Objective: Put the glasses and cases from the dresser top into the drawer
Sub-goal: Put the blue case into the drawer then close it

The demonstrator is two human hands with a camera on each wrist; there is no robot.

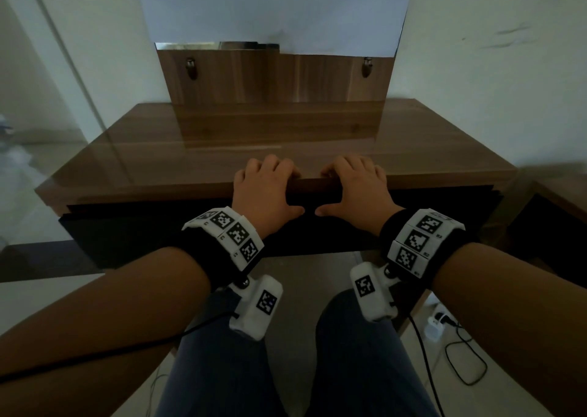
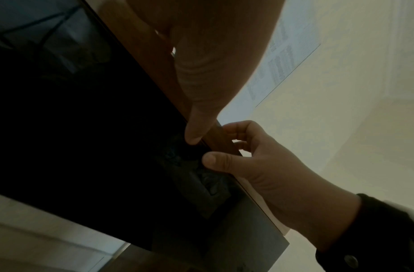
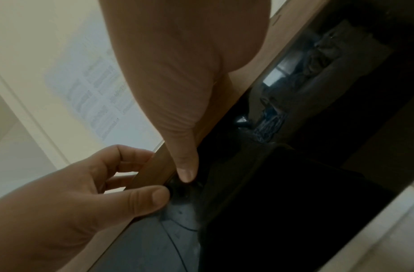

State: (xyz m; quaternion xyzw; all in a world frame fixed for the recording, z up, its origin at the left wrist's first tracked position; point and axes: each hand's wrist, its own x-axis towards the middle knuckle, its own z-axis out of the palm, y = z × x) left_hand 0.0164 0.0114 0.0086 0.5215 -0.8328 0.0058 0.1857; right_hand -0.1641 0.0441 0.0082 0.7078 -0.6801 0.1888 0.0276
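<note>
The brown wooden dresser top (image 1: 158, 152) shows no glasses or cases on it. Below it the black drawer front (image 1: 133, 229) lies almost flush under the top's edge; its inside is hidden. My left hand (image 1: 266, 187) and right hand (image 1: 357, 187) sit side by side at the middle of the front edge. Each hand's fingers curl over the top and each thumb presses against the black drawer front. The left wrist view shows my left thumb (image 2: 198, 121) on the drawer front (image 2: 84, 147), with my right hand (image 2: 259, 158) beside it. In the right wrist view the right thumb (image 3: 184, 162) and left hand (image 3: 84, 184) mirror this.
A wooden back panel (image 1: 279, 79) with two metal fittings rises behind the dresser, pale paper (image 1: 273, 9) covering the part above. A lower wooden surface (image 1: 562, 200) stands at the right. A power strip and black cables (image 1: 444, 327) lie on the floor by my right leg.
</note>
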